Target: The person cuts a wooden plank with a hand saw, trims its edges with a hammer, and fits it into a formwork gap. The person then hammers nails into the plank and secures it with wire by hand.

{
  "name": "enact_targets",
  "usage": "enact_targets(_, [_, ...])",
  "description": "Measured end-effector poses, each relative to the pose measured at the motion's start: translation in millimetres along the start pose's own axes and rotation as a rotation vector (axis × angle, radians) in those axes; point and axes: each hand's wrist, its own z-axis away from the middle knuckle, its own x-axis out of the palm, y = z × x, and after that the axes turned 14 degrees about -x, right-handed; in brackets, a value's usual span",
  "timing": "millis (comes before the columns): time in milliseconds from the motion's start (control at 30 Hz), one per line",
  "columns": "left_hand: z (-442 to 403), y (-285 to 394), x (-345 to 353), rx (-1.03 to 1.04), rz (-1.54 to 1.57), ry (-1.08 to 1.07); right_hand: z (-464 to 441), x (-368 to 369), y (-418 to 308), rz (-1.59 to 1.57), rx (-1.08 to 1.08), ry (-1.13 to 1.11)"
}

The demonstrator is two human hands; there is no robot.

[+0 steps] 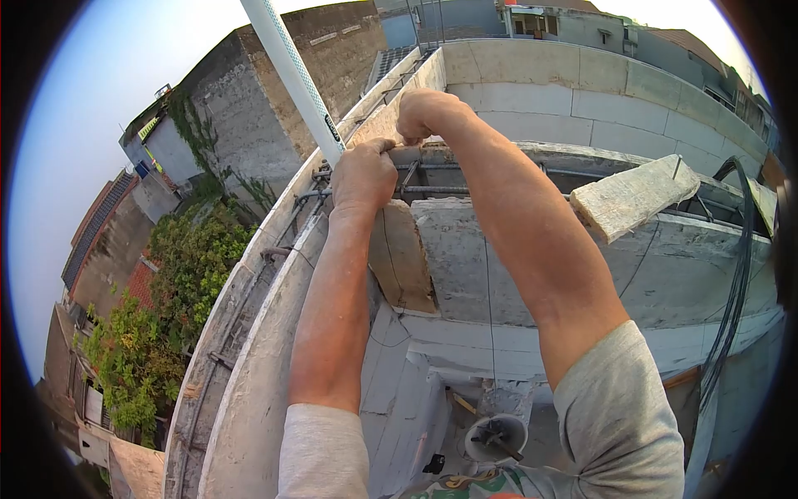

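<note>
My left hand (364,175) is closed at the corner of the board formwork, right beside a white pipe (299,79) that rises at a slant. Just beyond it, my right hand (426,115) is curled into a fist above the formwork's inner edge. Whatever the fingers of either hand hold is hidden. Steel bars (432,190) run inside the formwork channel below my hands. Under my left wrist, a short upright board (402,258) leans against the inner formwork panel (532,266).
A plank piece (636,195) with a nail sticking up lies across the channel at right. Dark wire (731,283) hangs in a bundle beside it. Far below stands a bucket (496,438) with tools. Beyond the left wall, the drop falls to trees (199,274) and roofs.
</note>
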Motion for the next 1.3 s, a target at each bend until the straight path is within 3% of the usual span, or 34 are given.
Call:
enact_targets(100, [-1.4, 0.7, 0.0, 0.006, -0.006, 0.023, -27.7, 12.7, 20.7, 0.139, -0.124, -0.04])
enact_targets(333, [-1.0, 0.5, 4.2, -0.067, 0.043, 0.089, -26.2, 26.9, 21.3, 0.078, -0.478, 0.091])
enact_targets(600, [-2.7, -3.2, 5.7, -0.042, 0.153, 0.089, -58.0, 36.7, 25.3, 0.319, -0.631, 0.017])
enact_targets(833, [-5.1, -4.7, 7.7, -0.04, 0.229, 0.092, -78.6, 45.3, 36.1, 0.298, -0.608, -0.041])
enact_targets(900, [-3.6, -4.3, 6.6, -0.054, 0.224, 0.087, -73.0, 49.3, 34.7, 0.166, -0.529, 0.021])
enact_targets(1000, [-3.3, -5.6, 7.6, -0.058, 0.197, 0.09, -28.7, 29.8, 14.6, -0.1, -0.29, -0.095])
enact_targets(1100, [-4.1, -1.9, 4.5, -0.066, 0.175, 0.082, -33.2, 29.2, 22.3, -0.502, -0.197, -0.196])
enact_targets(1300, [-5.1, -3.9, 7.2, -0.068, 0.133, 0.082, -18.1, 17.1, 19.5, -0.628, -0.155, -0.301])
